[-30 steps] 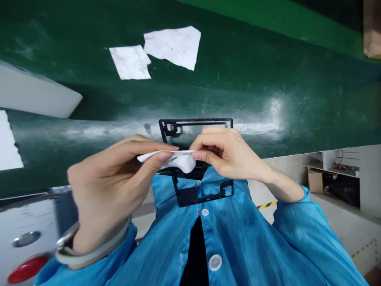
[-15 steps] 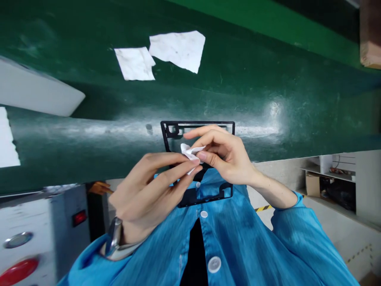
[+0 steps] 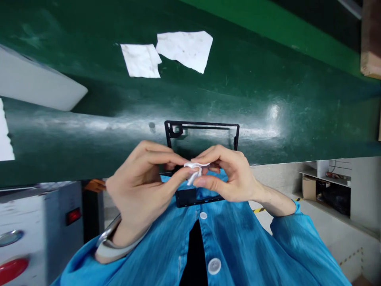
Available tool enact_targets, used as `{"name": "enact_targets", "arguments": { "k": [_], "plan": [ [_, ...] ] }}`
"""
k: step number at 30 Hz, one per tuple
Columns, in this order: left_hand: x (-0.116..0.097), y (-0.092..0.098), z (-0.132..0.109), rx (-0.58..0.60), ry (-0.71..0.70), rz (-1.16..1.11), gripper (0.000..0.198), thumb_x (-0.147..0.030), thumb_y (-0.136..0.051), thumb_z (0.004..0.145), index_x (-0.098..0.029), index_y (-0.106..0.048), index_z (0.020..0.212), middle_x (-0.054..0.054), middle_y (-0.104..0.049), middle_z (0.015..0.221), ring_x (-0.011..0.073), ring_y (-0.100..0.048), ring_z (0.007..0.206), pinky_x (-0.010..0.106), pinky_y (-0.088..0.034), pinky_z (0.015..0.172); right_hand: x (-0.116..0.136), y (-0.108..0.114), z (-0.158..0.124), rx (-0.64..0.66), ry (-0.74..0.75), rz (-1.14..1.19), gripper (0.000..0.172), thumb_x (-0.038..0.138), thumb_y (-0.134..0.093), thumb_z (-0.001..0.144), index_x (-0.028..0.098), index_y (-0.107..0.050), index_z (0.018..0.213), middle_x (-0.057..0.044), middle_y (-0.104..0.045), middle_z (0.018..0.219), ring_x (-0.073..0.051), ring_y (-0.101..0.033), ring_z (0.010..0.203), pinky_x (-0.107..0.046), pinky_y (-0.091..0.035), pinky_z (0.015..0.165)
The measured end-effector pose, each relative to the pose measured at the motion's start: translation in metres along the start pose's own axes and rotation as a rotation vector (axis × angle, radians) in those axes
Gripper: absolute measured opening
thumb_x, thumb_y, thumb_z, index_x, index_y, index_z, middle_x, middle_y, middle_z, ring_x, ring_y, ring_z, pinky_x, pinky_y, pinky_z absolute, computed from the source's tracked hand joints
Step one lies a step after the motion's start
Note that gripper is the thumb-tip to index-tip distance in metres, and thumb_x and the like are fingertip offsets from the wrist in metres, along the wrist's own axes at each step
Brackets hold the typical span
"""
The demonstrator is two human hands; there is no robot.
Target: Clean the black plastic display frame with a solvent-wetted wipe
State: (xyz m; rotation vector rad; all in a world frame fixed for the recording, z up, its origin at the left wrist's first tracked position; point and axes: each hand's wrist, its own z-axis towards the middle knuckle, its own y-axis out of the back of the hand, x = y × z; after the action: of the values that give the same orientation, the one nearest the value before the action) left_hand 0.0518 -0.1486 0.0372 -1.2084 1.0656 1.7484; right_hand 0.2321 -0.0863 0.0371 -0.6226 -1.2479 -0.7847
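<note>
A small white folded piece of cloth or paper (image 3: 196, 165) is pinched between the fingers of both hands in the middle of the view. My left hand (image 3: 149, 174) grips its left side between thumb and fingertips. On the other side my right hand (image 3: 228, 172) holds it, thumb below and index finger above. Beneath the hands a thin black rectangular frame (image 3: 205, 125) reaches over the table's front edge towards my body. Its middle is partly hidden by my hands.
On the green table (image 3: 268, 95) lie two torn white pieces (image 3: 141, 61) side by side. A pale rounded panel (image 3: 38, 83) is at the left. Below it stands a grey machine box (image 3: 62, 222) with a red button (image 3: 13, 270). Shelves (image 3: 327, 186) stand at the right.
Both hands have moved slightly down, towards my body, and turned the white piece between them. My left thumb now shows on top. More of the black frame's far part is uncovered.
</note>
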Motion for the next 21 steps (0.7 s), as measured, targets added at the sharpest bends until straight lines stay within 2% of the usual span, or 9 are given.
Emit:
{"name": "enact_targets", "arguments": {
  "k": [3,5,6,8,11,13,15,18,21],
  "plan": [
    [0.0,0.011,0.002,0.138,-0.011,0.054,0.014,-0.04,-0.087,0.089,-0.03,-0.079,0.087,-0.006,-0.071,0.085,0.006,-0.066,0.073,0.023,-0.05,0.061,0.002,0.013,-0.001,0.052,0.067,-0.097,0.013,0.014,-0.082,0.097,0.015,-0.075,0.108,-0.001,-0.079,0.098,-0.006,-0.075,0.089,-0.013,-0.06,0.076],
    [0.005,0.02,0.006,0.222,-0.001,0.135,0.017,-0.048,-0.088,0.088,-0.034,-0.083,0.098,-0.004,-0.077,0.096,0.0109,-0.073,0.085,0.028,-0.057,0.075,0.005,0.028,0.0,0.046,0.104,-0.272,0.009,0.008,-0.076,0.1,0.015,-0.075,0.105,-0.001,-0.079,0.1,-0.006,-0.075,0.093,-0.016,-0.061,0.081],
    [0.01,0.024,0.008,0.222,-0.014,0.205,0.025,-0.048,-0.09,0.086,-0.037,-0.084,0.107,-0.002,-0.08,0.104,0.0145,-0.076,0.095,0.031,-0.059,0.086,0.007,0.037,0.001,0.023,0.121,-0.393,0.01,0.006,-0.074,0.101,0.016,-0.075,0.104,-0.001,-0.078,0.099,-0.006,-0.074,0.091,-0.017,-0.061,0.08],
    [0.026,0.03,0.013,0.147,-0.1,0.402,0.049,-0.042,-0.096,0.08,-0.038,-0.08,0.127,0.003,-0.081,0.124,0.0245,-0.075,0.117,0.04,-0.054,0.107,0.008,0.053,0.004,-0.033,0.183,-0.671,0.012,0.004,-0.07,0.102,0.016,-0.074,0.102,-0.002,-0.075,0.098,-0.008,-0.069,0.089,-0.021,-0.058,0.077],
    [0.052,0.032,0.016,0.131,-0.307,0.715,0.07,-0.036,-0.096,0.079,-0.033,-0.071,0.144,0.01,-0.078,0.14,0.0365,-0.075,0.125,0.049,-0.052,0.108,0.003,0.068,0.01,-0.022,0.269,-1.004,0.022,0.0,-0.06,0.104,0.017,-0.072,0.11,-0.004,-0.071,0.1,-0.011,-0.063,0.09,-0.027,-0.052,0.075],
    [0.062,0.03,0.015,0.157,-0.337,0.75,0.073,-0.032,-0.096,0.079,-0.033,-0.069,0.146,0.012,-0.079,0.139,0.0393,-0.077,0.124,0.052,-0.055,0.106,-0.002,0.07,0.015,0.034,0.269,-1.13,0.032,-0.003,-0.052,0.105,0.019,-0.069,0.121,-0.004,-0.071,0.105,-0.013,-0.06,0.093,-0.028,-0.049,0.074],
    [0.064,0.03,0.013,0.168,-0.34,0.733,0.07,-0.03,-0.095,0.079,-0.031,-0.071,0.145,0.015,-0.079,0.136,0.0447,-0.077,0.123,0.062,-0.059,0.106,-0.005,0.067,0.02,0.08,0.237,-1.212,0.031,0.0,-0.047,0.108,0.02,-0.066,0.125,-0.005,-0.069,0.109,-0.014,-0.059,0.095,-0.029,-0.047,0.074],
    [0.058,0.031,0.012,0.207,-0.305,0.693,0.067,-0.026,-0.091,0.079,-0.029,-0.072,0.144,0.023,-0.074,0.143,0.0559,-0.073,0.126,0.082,-0.061,0.101,-0.007,0.059,0.027,0.14,0.178,-1.284,0.029,0.008,-0.038,0.114,0.02,-0.064,0.121,-0.006,-0.066,0.11,-0.014,-0.058,0.097,-0.028,-0.048,0.075],
    [0.054,0.036,0.009,0.226,-0.264,0.665,0.078,-0.018,-0.088,0.079,-0.035,-0.064,0.152,0.02,-0.069,0.152,0.0564,-0.069,0.136,0.089,-0.058,0.106,-0.008,0.053,0.032,0.149,0.11,-1.302,0.031,0.012,-0.035,0.116,0.02,-0.065,0.114,-0.005,-0.063,0.11,-0.014,-0.058,0.099,-0.027,-0.049,0.077]
  ]
}}
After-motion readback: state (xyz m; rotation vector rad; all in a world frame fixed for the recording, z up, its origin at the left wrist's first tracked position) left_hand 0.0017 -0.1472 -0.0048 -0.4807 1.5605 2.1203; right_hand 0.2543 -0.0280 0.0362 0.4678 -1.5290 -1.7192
